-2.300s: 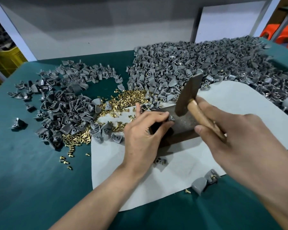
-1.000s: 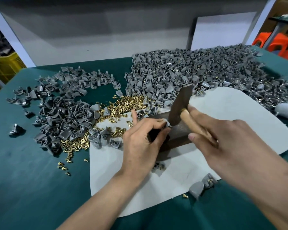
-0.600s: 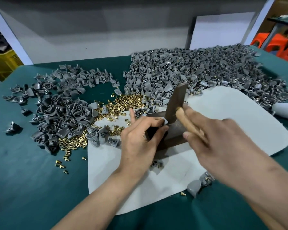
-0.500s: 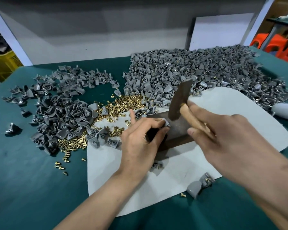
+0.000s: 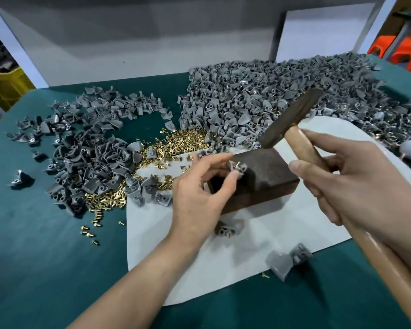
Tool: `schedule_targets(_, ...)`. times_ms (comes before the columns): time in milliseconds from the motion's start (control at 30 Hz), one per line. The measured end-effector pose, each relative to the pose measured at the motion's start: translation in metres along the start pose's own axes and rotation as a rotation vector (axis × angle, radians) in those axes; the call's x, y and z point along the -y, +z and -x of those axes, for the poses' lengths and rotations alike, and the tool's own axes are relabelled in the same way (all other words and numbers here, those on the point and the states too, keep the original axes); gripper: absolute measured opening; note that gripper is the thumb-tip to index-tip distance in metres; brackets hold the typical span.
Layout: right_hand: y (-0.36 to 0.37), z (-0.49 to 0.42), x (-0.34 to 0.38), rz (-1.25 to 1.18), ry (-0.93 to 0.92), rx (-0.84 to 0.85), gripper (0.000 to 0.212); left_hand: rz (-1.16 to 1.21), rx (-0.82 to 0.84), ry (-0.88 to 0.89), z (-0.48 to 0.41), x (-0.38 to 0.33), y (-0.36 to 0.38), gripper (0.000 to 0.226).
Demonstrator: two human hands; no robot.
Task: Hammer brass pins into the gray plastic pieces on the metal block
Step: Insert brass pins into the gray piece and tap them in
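Lifting clear for another blow, the hammer (image 5: 291, 117) is what has changed at this bench. At the left, loose gray pieces (image 5: 88, 160) and a spill of brass pins (image 5: 178, 141) lie on the green table (image 5: 33, 257). The left hand (image 5: 197, 193) pinches one piece (image 5: 240, 169) between thumb and forefinger on the left corner of the metal block (image 5: 266, 172), which sits on a white sheet (image 5: 247, 257). A pin (image 5: 235, 164) stands up out of the piece. Half a second ago the hammer head hung low beside those fingers; now it is raised well above the block and tipped back, its wooden handle clamped in the right hand (image 5: 349, 181). The pin does not look driven home, so a further strike seems due, landing very near the fingertips.
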State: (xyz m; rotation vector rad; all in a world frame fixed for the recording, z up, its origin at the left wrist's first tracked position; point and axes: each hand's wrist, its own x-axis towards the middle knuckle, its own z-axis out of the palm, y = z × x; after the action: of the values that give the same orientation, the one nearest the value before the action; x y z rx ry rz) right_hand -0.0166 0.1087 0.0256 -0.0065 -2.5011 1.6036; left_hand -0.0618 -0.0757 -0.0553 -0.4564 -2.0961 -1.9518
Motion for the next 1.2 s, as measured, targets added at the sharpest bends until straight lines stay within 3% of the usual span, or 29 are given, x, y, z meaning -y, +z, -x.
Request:
schedule_targets(100, 0.009, -0.005, -0.004, -0.099, 0.068, 0.001, 0.011, 0.035, 0.038, -0.011, 0.0, -0.001, 0.0, 0.027)
schedule_targets(233, 0.02, -0.022, 0.003, -0.157, 0.045, 0.088, 0.025, 0.07, 0.092, -0.008, 0.001, 0.0, 0.0, 0.02)
schedule_targets(333, 0.029, -0.031, 0.005, -0.036, -0.017, 0.201, 0.022, 0.072, 0.106, 0.007, 0.001, 0.002, 0.0, 0.019)
schedule_targets(500, 0.034, -0.036, 0.003, 0.161, -0.07, 0.171, 0.016, 0.064, 0.096, 0.025, -0.001, 0.003, 0.0, 0.014)
schedule_targets(800, 0.035, -0.036, 0.003, 0.204, -0.048, 0.168, 0.026, -0.032, 0.118, 0.065, 0.001, 0.0, 0.0, 0.017)
schedule_targets(967, 0.035, -0.037, 0.006, 0.212, -0.025, 0.18, 0.021, -0.046, 0.134, 0.063, 0.002, -0.001, 0.002, 0.02)
schedule_targets(1100, 0.031, -0.037, 0.008, 0.104, 0.015, 0.197, 0.027, -0.005, 0.123, 0.016, 0.003, -0.003, -0.001, 0.023)
schedule_targets(1200, 0.024, -0.039, 0.006, 0.196, 0.026, 0.141, 0.029, -0.074, 0.083, 0.033, 0.001, -0.005, 0.0, 0.027)
